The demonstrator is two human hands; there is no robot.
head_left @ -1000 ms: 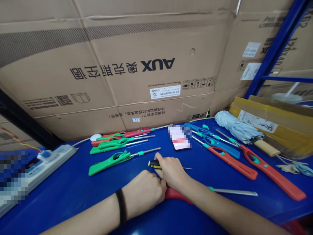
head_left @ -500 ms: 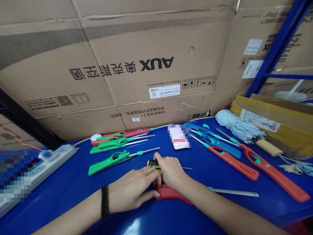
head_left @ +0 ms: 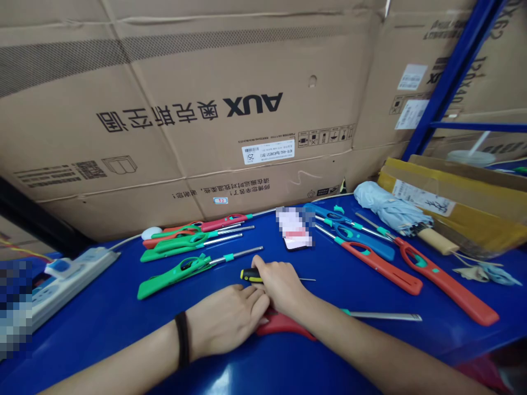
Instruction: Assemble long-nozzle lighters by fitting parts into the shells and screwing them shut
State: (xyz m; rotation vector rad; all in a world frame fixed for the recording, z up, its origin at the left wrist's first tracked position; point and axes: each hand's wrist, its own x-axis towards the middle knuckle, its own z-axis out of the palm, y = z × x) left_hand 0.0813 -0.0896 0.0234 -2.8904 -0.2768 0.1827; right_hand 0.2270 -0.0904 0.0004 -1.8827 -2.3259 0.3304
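Note:
My right hand (head_left: 280,285) is curled over a small screwdriver (head_left: 247,275) with a black and yellow handle; its thin shaft pokes out to the right. My left hand (head_left: 225,318), with a black band on the wrist, lies with its fingers stretched out, the fingertips resting on the handle of a red long-nosed lighter (head_left: 284,327). The lighter lies on the blue table (head_left: 123,323) under my right wrist, and its metal tube (head_left: 382,316) points right. A green lighter (head_left: 173,272) lies just left of the screwdriver.
More green and red lighters (head_left: 185,240) lie at the back left; blue and red ones (head_left: 379,266) lie to the right. Also here are a phone (head_left: 294,233), a folded umbrella (head_left: 391,211), a power strip (head_left: 69,277), a yellow box (head_left: 461,203) and a cardboard wall (head_left: 206,109).
My left hand has gone from a fist to fingers stretched out over the red lighter's handle. My right hand stays on the screwdriver. The view has shifted slightly.

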